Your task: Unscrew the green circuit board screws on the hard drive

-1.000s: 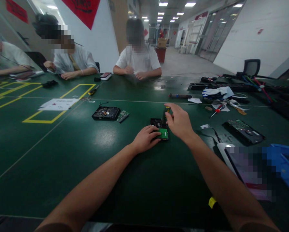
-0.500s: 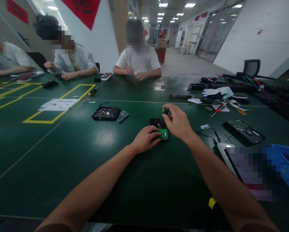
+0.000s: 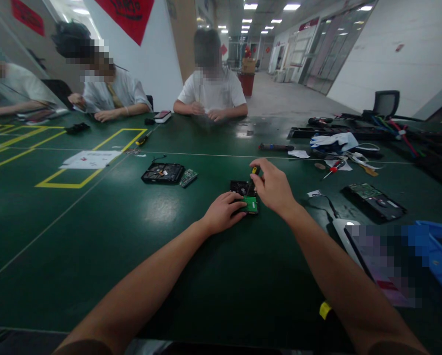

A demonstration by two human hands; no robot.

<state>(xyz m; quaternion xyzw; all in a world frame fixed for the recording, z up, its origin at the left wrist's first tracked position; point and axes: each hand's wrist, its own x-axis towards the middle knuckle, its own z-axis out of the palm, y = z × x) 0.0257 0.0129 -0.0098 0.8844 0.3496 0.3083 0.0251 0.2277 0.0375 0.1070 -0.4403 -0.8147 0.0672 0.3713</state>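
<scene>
Hard drive: in the middle of the frame, flat on the dark green table, green board on its near part, black body behind.
Left hand: fingers lie over the left side of the hard drive and hold it on the table.
Right hand: thumb and fingers are pinched narrow, holding a small screwdriver.
Screwdriver: yellow and black handle on top, leaning down to the drive; I cannot tell if the tip touches.
Other drive: right of the frame, flat on the table, partly green on top.
Black case: left of the middle, its insides showing, with a little circuit board just beside it.
Red screwdriver: right side, on white paper scraps.
Papers: left side, by yellow lines.
White and blue cloth: upper right, in a messy pile.
People: three sit across the table, upper left to top middle.
Cardboard box: far back, top middle, on a red stand.
</scene>
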